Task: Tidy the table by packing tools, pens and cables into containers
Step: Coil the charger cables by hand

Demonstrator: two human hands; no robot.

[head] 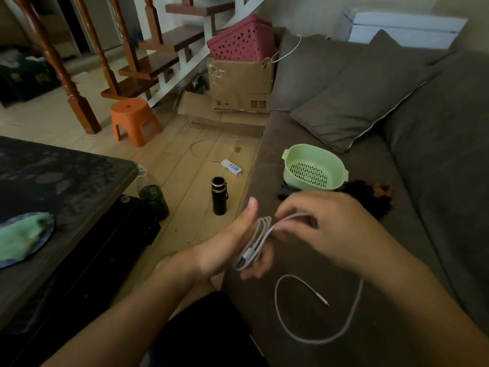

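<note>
The left hand stands with its thumb up and its fingers curled round a small coil of white charging cable, several loops bunched against the palm. The right hand, at three o'clock from it and just beside it, pinches one strand of the same cable between thumb and fingertips. From there the loose tail drops to the seat of the grey sofa and lies in an open loop at five o'clock from the hands, its plug tip resting on the fabric. At twelve o'clock from the right hand a pale green plastic colander bowl sits upright on the seat, its slotted floor in plain sight. Farther off, at eleven o'clock, a pink lattice plastic basket rests tilted on top of a brown cardboard box; what either one contains cannot be told. A black cylindrical flask stands upright on the wooden floor at ten o'clock from the left hand, and the dark tabletop lies at nine o'clock.
</note>
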